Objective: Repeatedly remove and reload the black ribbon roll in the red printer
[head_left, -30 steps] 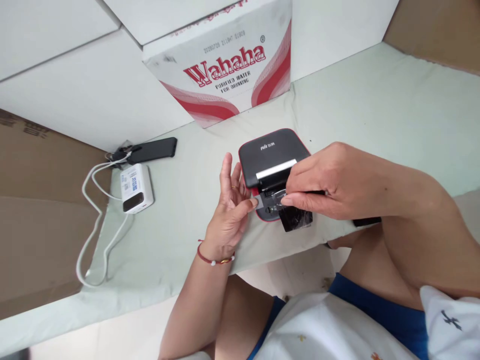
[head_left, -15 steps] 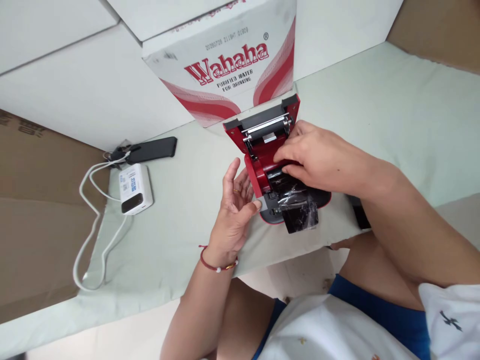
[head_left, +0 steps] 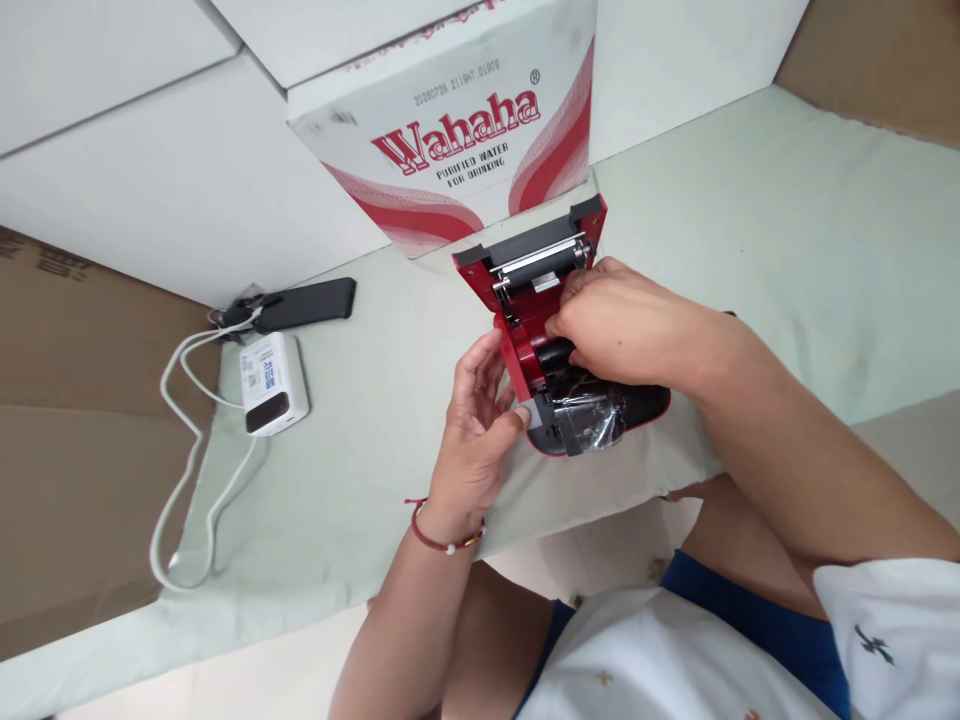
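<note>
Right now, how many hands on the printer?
2. Left hand grips the printer's front-left corner; right hand reaches into its open compartment under the raised lid. No other hands visible.

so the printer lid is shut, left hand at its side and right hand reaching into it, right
Not quite: the head view shows the printer lid flipped open and standing up, roller exposed. The rest holds: the left hand is at its side and the right hand reaches into it.

A Wahaha cardboard box (head_left: pixel 457 130) stands far; at left a white power bank (head_left: pixel 273 382) with white cable (head_left: pixel 180 470), a black phone (head_left: pixel 307 300) just beyond
</note>
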A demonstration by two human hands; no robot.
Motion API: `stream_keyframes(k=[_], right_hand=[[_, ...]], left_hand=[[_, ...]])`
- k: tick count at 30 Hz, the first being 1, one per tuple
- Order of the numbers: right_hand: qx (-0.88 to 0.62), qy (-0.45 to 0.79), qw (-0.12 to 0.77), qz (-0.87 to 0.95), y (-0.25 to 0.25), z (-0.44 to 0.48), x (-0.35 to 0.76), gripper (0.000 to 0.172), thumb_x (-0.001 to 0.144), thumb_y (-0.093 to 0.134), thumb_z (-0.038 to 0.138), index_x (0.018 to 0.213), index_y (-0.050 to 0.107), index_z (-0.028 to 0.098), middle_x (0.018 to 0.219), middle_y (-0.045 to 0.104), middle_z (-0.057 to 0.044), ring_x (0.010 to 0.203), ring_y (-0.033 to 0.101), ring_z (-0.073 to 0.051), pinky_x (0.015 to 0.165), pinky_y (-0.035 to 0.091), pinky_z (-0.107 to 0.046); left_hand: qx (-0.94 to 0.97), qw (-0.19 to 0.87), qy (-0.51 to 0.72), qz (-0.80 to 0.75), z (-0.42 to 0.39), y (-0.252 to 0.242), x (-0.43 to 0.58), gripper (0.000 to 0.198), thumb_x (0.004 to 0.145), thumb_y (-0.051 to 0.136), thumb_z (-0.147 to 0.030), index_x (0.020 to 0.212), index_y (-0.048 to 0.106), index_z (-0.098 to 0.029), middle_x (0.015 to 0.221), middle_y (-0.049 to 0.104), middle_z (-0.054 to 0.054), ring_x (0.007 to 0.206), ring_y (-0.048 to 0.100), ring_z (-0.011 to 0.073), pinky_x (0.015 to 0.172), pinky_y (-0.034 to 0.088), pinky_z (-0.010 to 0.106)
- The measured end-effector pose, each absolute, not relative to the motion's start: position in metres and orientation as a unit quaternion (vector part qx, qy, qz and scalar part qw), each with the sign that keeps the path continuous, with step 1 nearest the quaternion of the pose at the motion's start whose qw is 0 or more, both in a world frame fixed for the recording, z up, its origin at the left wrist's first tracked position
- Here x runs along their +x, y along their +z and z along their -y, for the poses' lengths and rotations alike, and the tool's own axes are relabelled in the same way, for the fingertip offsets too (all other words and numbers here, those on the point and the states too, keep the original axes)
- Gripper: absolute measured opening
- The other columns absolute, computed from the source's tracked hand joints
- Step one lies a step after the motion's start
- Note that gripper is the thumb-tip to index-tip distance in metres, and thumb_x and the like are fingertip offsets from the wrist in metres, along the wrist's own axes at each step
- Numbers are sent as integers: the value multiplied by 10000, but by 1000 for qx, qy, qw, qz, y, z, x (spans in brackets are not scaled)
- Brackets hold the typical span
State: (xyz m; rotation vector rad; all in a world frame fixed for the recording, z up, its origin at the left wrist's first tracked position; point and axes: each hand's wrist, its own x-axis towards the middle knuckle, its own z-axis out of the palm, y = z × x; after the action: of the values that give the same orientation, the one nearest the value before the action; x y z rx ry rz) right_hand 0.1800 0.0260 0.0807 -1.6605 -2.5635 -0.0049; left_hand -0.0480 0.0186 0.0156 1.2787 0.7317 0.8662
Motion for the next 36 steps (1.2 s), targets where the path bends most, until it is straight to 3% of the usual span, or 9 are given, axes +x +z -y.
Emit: stream_keyframes(k=[9, 14, 19, 31, 36], right_hand=[[-579, 80, 81, 808, 90, -14, 185, 181, 873, 654, 92, 935, 788, 197, 976, 756, -106, 970, 652, -274, 843, 426, -389], [-594, 90, 28, 799, 93, -16, 177, 212, 883, 610, 71, 925, 792, 172, 996, 756, -138, 1066, 650, -313, 936, 422, -425], [-606, 79, -27, 791, 101, -19, 170, 218, 896, 567, 61, 887, 767, 146, 923, 729, -144, 1046, 645, -310, 947, 410, -425], [-589, 117, 70, 797, 91, -17, 187, 304, 894, 627, 91, 1106, 807, 214, 1132, 749, -108, 1127, 631, -304, 862, 396, -372], [-591, 123, 65, 795, 91, -18, 185, 278, 883, 613, 81, 1059, 789, 204, 1135, 747, -108, 1083, 640, -294, 840, 399, -370]], left_hand=[[598, 625, 388, -319, -18, 13, -49, 577, 925, 817, -428, 1446, 577, -368, 1577, 602, 62, 1530, 540, 285, 1183, 552, 418], [586, 621, 399, -334, -15, 11, -47, 531, 897, 778, -344, 1404, 619, -345, 1532, 624, 53, 1499, 555, 279, 1106, 577, 375], [564, 625, 409, -352, -13, 13, -44, 536, 829, 730, -270, 1350, 646, -361, 1483, 635, 5, 1477, 544, 247, 1141, 522, 346], [540, 635, 426, -352, -13, 14, -42, 577, 791, 754, -256, 1347, 623, -338, 1502, 624, 22, 1486, 546, 256, 1145, 531, 379], [553, 629, 421, -349, -12, 13, -45, 564, 821, 759, -279, 1363, 612, -340, 1520, 612, 30, 1504, 535, 261, 1172, 527, 402]])
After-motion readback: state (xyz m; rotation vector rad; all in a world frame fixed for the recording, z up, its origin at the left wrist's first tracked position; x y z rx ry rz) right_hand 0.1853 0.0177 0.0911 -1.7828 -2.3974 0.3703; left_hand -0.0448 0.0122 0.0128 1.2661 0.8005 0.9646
